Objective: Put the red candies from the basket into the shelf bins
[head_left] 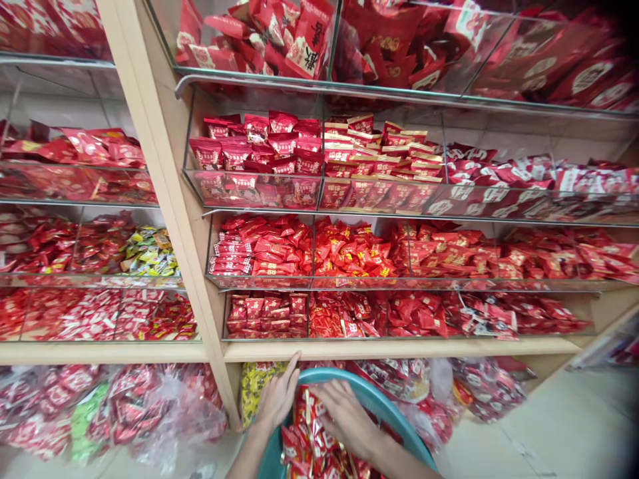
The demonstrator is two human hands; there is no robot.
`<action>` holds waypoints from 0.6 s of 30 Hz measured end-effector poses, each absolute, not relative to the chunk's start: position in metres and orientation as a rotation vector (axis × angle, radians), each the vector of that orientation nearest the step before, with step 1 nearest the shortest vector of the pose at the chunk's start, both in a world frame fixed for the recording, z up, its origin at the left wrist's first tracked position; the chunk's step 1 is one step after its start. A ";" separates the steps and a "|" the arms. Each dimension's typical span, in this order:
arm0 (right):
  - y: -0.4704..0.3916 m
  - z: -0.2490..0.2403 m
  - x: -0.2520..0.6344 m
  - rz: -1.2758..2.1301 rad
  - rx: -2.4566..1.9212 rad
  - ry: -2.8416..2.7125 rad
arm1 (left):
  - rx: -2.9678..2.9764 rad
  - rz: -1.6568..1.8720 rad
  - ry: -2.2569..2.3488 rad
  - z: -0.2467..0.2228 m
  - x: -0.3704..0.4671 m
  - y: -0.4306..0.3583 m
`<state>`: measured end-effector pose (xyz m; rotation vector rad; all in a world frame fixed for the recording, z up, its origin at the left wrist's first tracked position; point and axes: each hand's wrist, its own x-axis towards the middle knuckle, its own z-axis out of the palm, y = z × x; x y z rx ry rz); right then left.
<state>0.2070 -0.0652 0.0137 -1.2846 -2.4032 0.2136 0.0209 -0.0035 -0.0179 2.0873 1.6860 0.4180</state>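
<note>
A round teal basin (422, 436) filled with small, shiny red snack packets (312, 442) stands below the shelves. At its left rim is my left hand (280, 394), fingers stretched upward and nothing visible in them. My right hand (342, 412) reaches into the basin from the right, fingers bent over the red packets and closed on some of them. Its fingertips are partly hidden among the packets. Just above the hands runs the pale wooden bottom ledge (399, 348) of the shelf unit.
Glass-fronted shelves hold rows of red packets (279, 246), sorted by clear dividers. Yellow-green packets (152, 249) lie in the left unit. Clear bags of packets (170, 412) sit on the floor at left, more bags (489, 386) at right. A wooden upright (170, 199) separates the units.
</note>
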 end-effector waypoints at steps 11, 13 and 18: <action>-0.044 -0.039 0.167 0.166 -1.403 -2.594 | 2.080 0.415 1.700 -0.018 0.019 -0.002; -0.044 -0.042 0.167 0.168 -1.422 -2.585 | 2.080 0.414 1.695 -0.018 0.019 -0.002; -0.049 -0.035 0.176 0.140 -1.328 -2.507 | 2.065 0.404 1.693 -0.016 0.019 -0.004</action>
